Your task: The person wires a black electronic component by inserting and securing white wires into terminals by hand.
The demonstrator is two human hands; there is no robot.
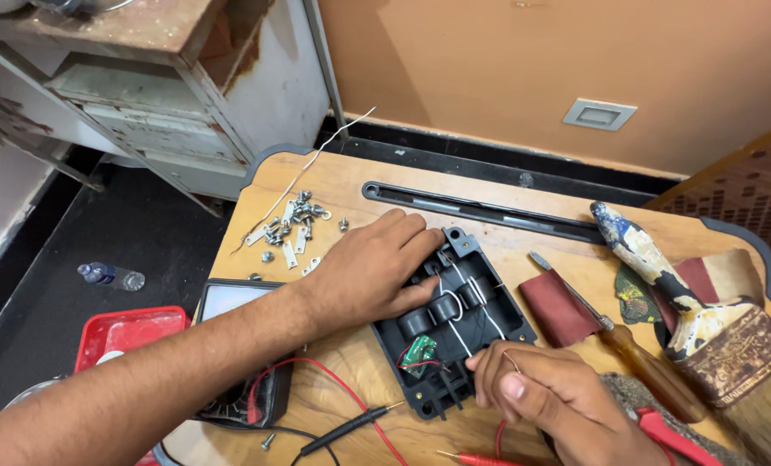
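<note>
— Right now, what are the fingers doing?

— The right hand (545, 393) has thumb and forefinger pinched narrow on a thin white wire (476, 306), at the near edge of an open black plastic casing (455, 324). The left hand (372, 272) lies flat with its fingers spread, pressing on the casing's far left corner to hold it steady.

— And inside the casing?

— Dark round coils (437, 312) in a row, white wires looping over them, and a small green circuit board (418, 352) with a red lead (near the pinching fingers). The casing sits in the middle of a worn wooden table (351, 181).

— What surrounds it?

— Beyond the left hand, a scatter of small screws and metal tabs (292, 226). Right of the casing lie a folded dark red cloth (558, 306), a screwdriver with an amber handle (623, 341) and a big paint-spattered brush (696, 298). Nearer the person, a multimeter (234, 345) with red and black probes (360, 425). A long black strip (489, 211) lies at the far edge.

— Any advice on handling?

— I'd judge the wire is fine enough to snap, so a gentle pull along its length, with the steadying palm kept firm, seems wisest.
</note>
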